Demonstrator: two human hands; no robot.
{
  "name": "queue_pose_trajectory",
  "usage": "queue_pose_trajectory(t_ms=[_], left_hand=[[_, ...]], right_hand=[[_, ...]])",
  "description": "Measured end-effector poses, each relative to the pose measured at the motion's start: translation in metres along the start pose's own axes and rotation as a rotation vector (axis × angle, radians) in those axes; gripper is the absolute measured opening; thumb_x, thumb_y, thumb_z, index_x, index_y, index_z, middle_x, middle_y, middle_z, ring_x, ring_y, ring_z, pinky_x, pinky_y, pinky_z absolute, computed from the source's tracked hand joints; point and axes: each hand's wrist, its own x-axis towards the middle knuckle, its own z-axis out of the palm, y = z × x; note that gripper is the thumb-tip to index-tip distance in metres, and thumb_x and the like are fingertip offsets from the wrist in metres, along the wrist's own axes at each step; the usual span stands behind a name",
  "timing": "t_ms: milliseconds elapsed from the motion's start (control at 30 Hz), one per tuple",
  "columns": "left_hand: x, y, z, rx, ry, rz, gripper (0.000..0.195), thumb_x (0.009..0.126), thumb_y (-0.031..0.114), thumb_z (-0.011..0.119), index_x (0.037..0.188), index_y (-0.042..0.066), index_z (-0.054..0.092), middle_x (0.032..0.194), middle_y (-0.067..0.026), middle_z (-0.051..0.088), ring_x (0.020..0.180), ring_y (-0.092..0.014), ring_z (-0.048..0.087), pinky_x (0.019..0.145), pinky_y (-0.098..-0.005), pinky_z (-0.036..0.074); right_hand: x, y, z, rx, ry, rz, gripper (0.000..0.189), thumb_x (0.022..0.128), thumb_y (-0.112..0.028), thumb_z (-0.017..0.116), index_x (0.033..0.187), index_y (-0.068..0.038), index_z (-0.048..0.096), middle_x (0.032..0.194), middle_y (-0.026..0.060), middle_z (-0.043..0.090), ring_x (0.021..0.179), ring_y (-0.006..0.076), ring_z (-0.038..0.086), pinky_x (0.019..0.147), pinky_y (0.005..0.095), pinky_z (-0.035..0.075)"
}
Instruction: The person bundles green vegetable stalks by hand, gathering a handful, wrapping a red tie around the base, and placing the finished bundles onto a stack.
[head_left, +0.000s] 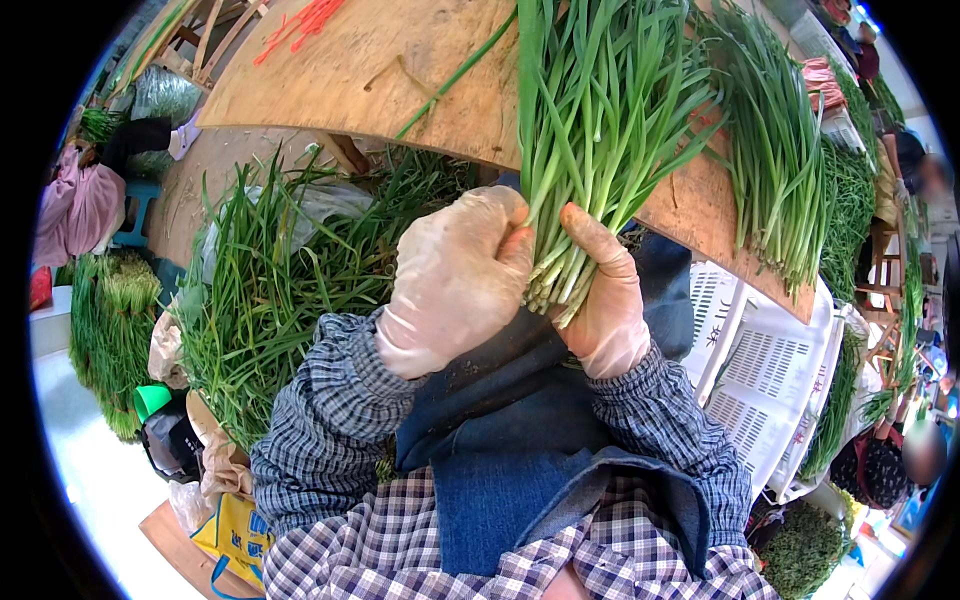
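Note:
A bunch of long green leafy stalks, seemingly garlic chives or green garlic (592, 135), lies over the edge of a wooden board (450, 105), its pale root ends towards me. My right hand (604, 300), in a thin translucent glove, is wrapped around these pale ends from the right, thumb on top. My left hand (461, 277), gloved too, pinches a stalk at the bunch's left side between thumb and curled fingers. A second bunch of the same greens (780, 165) rests on the board to the right. Red ties (304, 26) lie at the board's far left.
A large heap of loose greens (292, 300) with clear plastic stands at my left. White perforated plastic crates (765, 367) are at my right. Tied bundles (120, 330), a blue stool (136, 214) and a yellow bag (232, 532) are farther left. Other people sit at both sides.

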Motion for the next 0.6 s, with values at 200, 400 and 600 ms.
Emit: queue_pose_trajectory(t_ms=[200, 400, 600], left_hand=[[0.000, 0.011, 0.005, 0.225, 0.095, 0.253, 0.014, 0.073, 0.003, 0.059, 0.085, 0.005, 0.052, 0.074, -0.0138, 0.057, 0.060, -0.036, 0.056, 0.052, -0.0384, 0.045], [-0.007, 0.019, 0.005, 0.470, 0.042, 0.240, 0.018, 0.070, 0.005, 0.060, 0.085, 0.007, 0.052, 0.072, -0.0113, 0.056, 0.059, -0.033, 0.056, 0.051, -0.0424, 0.042], [-0.033, 0.012, -0.013, 0.486, 0.011, 0.175, 0.009, 0.070, 0.000, 0.060, 0.075, 0.007, 0.056, 0.066, -0.0101, 0.057, 0.058, -0.028, 0.057, 0.052, -0.0361, 0.045]], right_hand=[[0.004, 0.006, 0.003, -0.026, 0.105, -0.010, 0.017, 0.080, -0.005, 0.059, 0.095, 0.003, 0.059, 0.084, 0.0088, 0.063, 0.073, 0.0175, 0.061, 0.069, 0.0291, 0.050], [0.004, 0.004, 0.009, -0.099, 0.224, -0.047, 0.014, 0.076, 0.000, 0.058, 0.088, 0.006, 0.060, 0.079, 0.0126, 0.063, 0.072, 0.0211, 0.061, 0.069, 0.0291, 0.050], [0.002, -0.002, 0.007, -0.208, 0.266, 0.017, 0.019, 0.077, -0.003, 0.057, 0.093, 0.007, 0.058, 0.085, 0.0145, 0.063, 0.069, 0.0220, 0.062, 0.059, 0.0344, 0.053]])
